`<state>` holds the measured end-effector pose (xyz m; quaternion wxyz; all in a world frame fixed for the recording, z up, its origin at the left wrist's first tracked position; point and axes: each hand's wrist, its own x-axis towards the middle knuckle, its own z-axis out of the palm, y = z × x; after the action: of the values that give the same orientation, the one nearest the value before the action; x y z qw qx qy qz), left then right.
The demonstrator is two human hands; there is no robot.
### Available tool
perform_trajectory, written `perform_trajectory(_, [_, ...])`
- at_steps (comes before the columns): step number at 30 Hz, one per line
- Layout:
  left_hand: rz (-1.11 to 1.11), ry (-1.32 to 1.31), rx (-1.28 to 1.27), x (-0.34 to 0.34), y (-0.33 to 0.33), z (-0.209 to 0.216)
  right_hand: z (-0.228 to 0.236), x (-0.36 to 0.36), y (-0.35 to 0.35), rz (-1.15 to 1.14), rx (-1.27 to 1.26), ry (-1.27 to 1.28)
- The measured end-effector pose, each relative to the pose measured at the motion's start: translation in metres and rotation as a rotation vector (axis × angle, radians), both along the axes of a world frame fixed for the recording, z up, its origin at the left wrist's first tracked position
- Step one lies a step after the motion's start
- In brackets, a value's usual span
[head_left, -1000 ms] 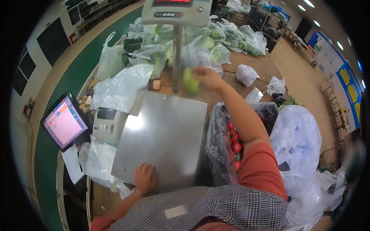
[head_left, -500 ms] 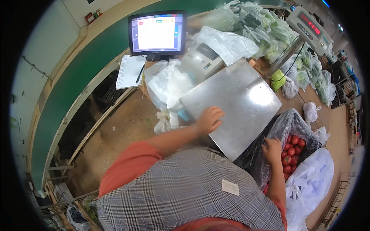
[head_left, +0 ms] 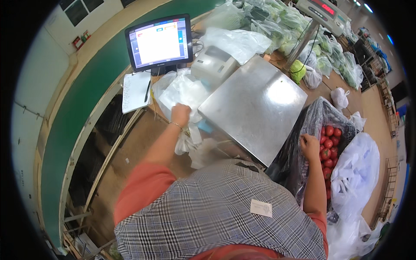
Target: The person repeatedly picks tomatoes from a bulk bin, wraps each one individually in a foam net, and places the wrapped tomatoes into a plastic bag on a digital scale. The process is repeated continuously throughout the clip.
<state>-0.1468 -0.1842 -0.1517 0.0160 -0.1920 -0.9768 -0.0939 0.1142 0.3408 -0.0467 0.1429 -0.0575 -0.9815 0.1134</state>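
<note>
My left hand (head_left: pixel 180 115) is closed beside a heap of white plastic bags (head_left: pixel 187 89); what its fingers hold, if anything, is hidden. To its right lies the bare metal plate (head_left: pixel 255 108) of a weighing scale. My right hand (head_left: pixel 310 147) has its fingers curled at the near side of a crate's dark plastic liner (head_left: pixel 316 115), next to red tomatoes (head_left: pixel 328 151) inside. I cannot make out whether it pinches the liner. A crumpled translucent bag (head_left: pixel 355 173) sits to the right of the tomatoes.
A monitor (head_left: pixel 159 42) stands at the back left, near a notepad (head_left: pixel 135 91) with a pen (head_left: pixel 147 92). A pale machine (head_left: pixel 214 65) is partly covered by plastic. The scale's display (head_left: pixel 323 13) rises on a post. Bagged green vegetables (head_left: pixel 281 24) fill the back right.
My left hand has moved left off the scale plate to the white bags and closed. My right hand stays by the tomatoes, its fingers more curled. The whole view has shifted and turned slightly.
</note>
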Motion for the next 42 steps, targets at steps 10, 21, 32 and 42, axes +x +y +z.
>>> perform_trajectory(10, [-0.125,-0.041,1.249,-0.017,0.010,0.174,0.013,-0.028,-0.051,-0.074,-0.535,0.229])
perform_trajectory(21, [-0.979,-0.876,0.771,0.064,0.093,0.267,0.149,-0.065,-0.194,0.804,-0.464,0.114])
perform_trajectory(32, [-0.649,-0.839,1.065,0.045,0.142,0.241,0.108,-0.032,-0.173,0.321,-1.059,-0.320])
perform_trajectory(42, [-0.566,-0.481,0.842,0.161,0.190,0.202,0.068,-0.017,-0.169,-0.019,-1.407,-0.002])
